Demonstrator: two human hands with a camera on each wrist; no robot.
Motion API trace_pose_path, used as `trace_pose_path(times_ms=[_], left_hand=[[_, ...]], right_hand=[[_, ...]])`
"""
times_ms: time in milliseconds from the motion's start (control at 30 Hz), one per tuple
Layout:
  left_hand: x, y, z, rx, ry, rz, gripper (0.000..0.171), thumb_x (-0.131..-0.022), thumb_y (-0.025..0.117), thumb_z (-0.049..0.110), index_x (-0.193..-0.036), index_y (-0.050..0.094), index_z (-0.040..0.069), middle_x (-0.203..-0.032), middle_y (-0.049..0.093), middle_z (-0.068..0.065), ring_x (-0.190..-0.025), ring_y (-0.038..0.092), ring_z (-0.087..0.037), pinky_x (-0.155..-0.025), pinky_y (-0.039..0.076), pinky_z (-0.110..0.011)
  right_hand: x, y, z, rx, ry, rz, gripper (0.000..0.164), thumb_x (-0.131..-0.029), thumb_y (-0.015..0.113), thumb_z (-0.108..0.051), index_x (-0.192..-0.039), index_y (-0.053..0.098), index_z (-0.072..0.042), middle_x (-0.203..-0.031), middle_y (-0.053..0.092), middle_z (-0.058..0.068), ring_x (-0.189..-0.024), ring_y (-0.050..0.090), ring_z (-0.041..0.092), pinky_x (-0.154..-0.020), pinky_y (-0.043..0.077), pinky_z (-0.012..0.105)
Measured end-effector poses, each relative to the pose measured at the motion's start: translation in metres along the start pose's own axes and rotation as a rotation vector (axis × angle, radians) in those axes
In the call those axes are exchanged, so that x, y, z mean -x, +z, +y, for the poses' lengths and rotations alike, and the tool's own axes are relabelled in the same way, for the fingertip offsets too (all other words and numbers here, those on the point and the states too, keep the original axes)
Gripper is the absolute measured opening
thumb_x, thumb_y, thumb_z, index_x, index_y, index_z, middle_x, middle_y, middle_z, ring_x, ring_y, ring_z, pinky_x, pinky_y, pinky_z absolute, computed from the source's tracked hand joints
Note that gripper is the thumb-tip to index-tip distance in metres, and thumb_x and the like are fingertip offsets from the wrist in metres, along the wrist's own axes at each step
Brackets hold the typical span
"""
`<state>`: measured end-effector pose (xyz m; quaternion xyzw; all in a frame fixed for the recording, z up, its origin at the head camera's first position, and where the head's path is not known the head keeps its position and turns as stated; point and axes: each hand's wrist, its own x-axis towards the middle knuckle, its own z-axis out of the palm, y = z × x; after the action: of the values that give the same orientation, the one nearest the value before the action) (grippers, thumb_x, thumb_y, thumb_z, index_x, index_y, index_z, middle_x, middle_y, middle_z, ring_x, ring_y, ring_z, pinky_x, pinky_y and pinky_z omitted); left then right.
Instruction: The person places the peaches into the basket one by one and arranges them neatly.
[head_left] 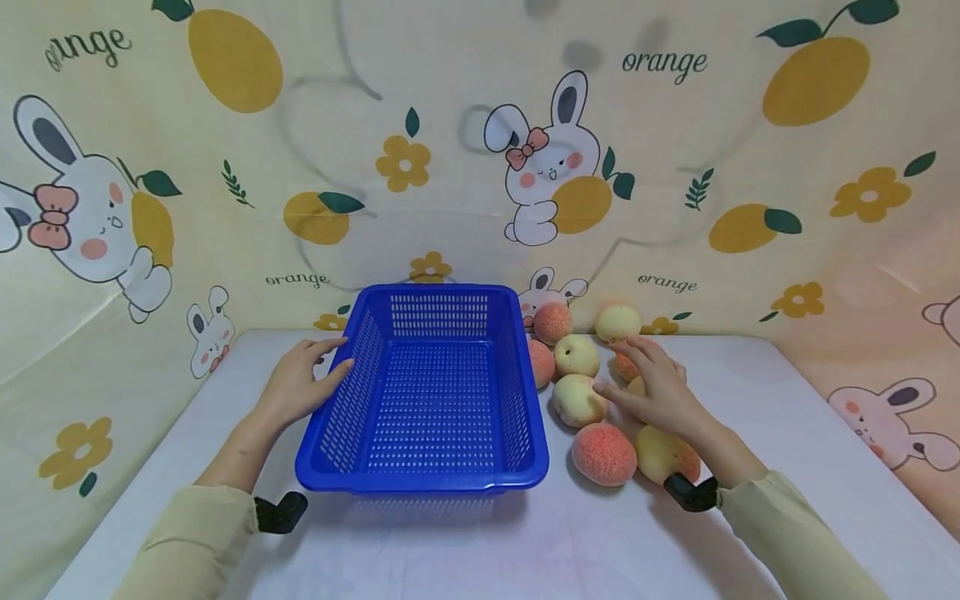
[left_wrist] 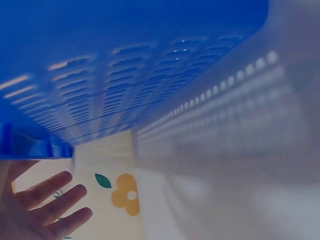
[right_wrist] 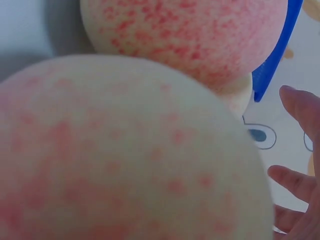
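Note:
A blue plastic basket [head_left: 420, 482] with slotted walls sits on the table, and nothing lies inside it. My left hand [head_left: 300, 383] is at the basket's left rim, index finger and thumb against it. In the left wrist view its other fingers [left_wrist: 52, 207] spread out straight below the rim. Over the peaches to the right hovers my right hand [head_left: 656, 387], fingers apart and holding nothing. Beneath and around it are a pink peach [head_left: 603, 454], a pale yellow peach [head_left: 579, 400] and a yellow-red peach [head_left: 663, 454]. A speckled peach [right_wrist: 125, 160] fills much of the right wrist view.
Further back lie another pink peach [head_left: 553, 323] and a pale peach [head_left: 617, 322]; several peaches crowd the basket's right side. A white cloth covers the table [head_left: 420, 558]. Behind it hangs a printed curtain [head_left: 450, 50] with rabbits and oranges.

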<state>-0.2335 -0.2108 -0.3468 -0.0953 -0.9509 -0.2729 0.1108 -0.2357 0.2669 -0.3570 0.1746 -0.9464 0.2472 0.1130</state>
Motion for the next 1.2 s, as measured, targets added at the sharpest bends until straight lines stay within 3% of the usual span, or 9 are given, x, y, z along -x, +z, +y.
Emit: trace_pose_path(times_ms=[200,367,567,800,1200], left_hand=[[0.001,0.009,-0.007,0.156,-0.040,0.019,0.041,-0.100,0.047,0.021,-0.136,0.049,0.001,-0.128,0.053,-0.030,-0.115,0.053,-0.046,-0.094,0.045,-0.058],[0.001,0.012,-0.009,0.258,-0.128,-0.050,0.045,-0.102,0.041,0.029,-0.142,0.042,0.007,-0.134,0.049,-0.030,-0.117,0.051,-0.047,-0.095,0.044,-0.059],[0.000,0.012,-0.011,0.319,-0.162,-0.103,0.048,-0.103,0.039,0.035,-0.145,0.037,0.011,-0.128,0.051,-0.030,-0.113,0.054,-0.044,-0.087,0.051,-0.051],[-0.001,0.015,-0.016,0.426,-0.187,-0.130,0.051,-0.102,0.042,0.035,-0.147,0.033,0.013,-0.121,0.053,-0.028,-0.094,0.061,-0.031,-0.071,0.055,-0.032],[0.000,0.015,-0.015,0.488,-0.215,-0.130,0.052,-0.102,0.044,0.033,-0.148,0.031,0.013,-0.117,0.058,-0.028,-0.086,0.062,-0.021,-0.068,0.054,-0.026]], right_hand=[[0.005,-0.002,0.007,-0.027,0.003,0.009,0.066,-0.086,0.071,-0.036,-0.137,0.046,-0.001,-0.148,0.034,0.023,-0.136,0.027,0.047,-0.096,0.020,0.070],[0.010,-0.007,0.013,-0.054,0.046,-0.004,0.069,-0.084,0.072,-0.036,-0.138,0.045,-0.001,-0.147,0.034,0.026,-0.136,0.028,0.049,-0.098,0.019,0.074],[0.018,-0.015,0.019,-0.050,0.125,-0.031,0.072,-0.084,0.072,-0.035,-0.140,0.042,-0.003,-0.145,0.034,0.030,-0.132,0.031,0.052,-0.100,0.025,0.072],[0.025,-0.017,0.026,-0.098,0.203,-0.050,0.075,-0.086,0.069,-0.041,-0.142,0.038,-0.003,-0.145,0.034,0.030,-0.133,0.030,0.051,-0.100,0.029,0.069],[0.025,-0.017,0.038,-0.142,0.399,-0.119,0.087,-0.086,0.064,-0.053,-0.145,0.032,0.002,-0.147,0.029,0.033,-0.132,0.028,0.054,-0.098,0.033,0.068]])
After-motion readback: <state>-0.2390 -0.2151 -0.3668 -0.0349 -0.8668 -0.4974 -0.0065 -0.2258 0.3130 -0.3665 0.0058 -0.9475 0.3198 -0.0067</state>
